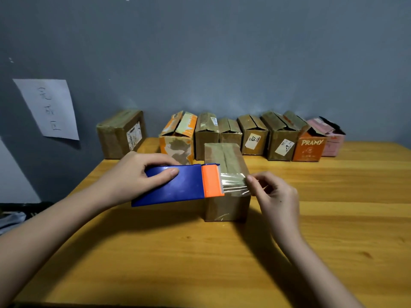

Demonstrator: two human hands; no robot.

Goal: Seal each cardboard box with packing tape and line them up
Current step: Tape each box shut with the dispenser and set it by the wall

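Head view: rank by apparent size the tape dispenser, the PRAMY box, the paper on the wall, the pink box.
1. Paper on the wall and tape dispenser: look alike, and the dispenser sits nearer the camera, so unranked.
2. PRAMY box.
3. Pink box, partly hidden behind the PRAMY box.

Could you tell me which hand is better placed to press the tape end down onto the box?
Probably the right hand: it pinches the free tape end directly over the box, while the left hand grips the dispenser.
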